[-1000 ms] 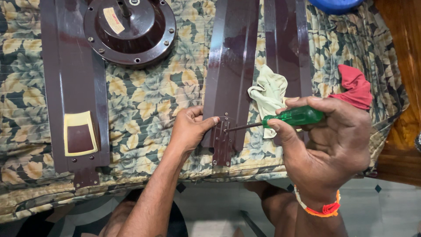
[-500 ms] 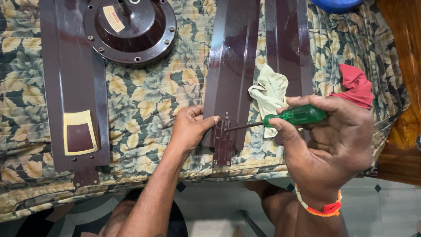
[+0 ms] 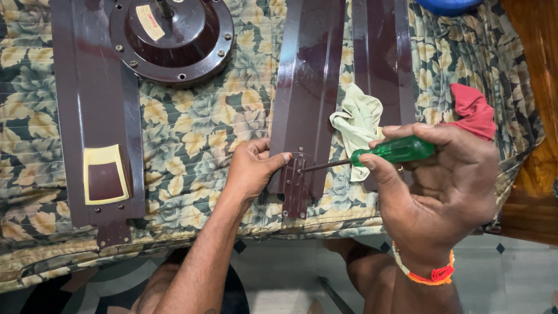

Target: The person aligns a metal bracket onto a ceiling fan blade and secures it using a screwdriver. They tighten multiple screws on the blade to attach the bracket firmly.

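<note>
While the left hand (image 3: 253, 168) presses flat on the middle fan blade (image 3: 308, 99) on the flowered cloth (image 3: 192, 134), the right hand (image 3: 442, 186) is closed around a green screwdriver (image 3: 389, 152). Its tip sits at a screw on the blade's bracket (image 3: 295, 186). That screw looks maybe half in; it is hard to see. Another blade (image 3: 96, 110) and the motor (image 3: 171, 38) lie apart, not joined. No boxes or bowls show.

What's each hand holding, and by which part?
Right hand: screwdriver, gripped by its green handle. Left hand: fingers steady the middle fan blade near its bracket end.
</note>
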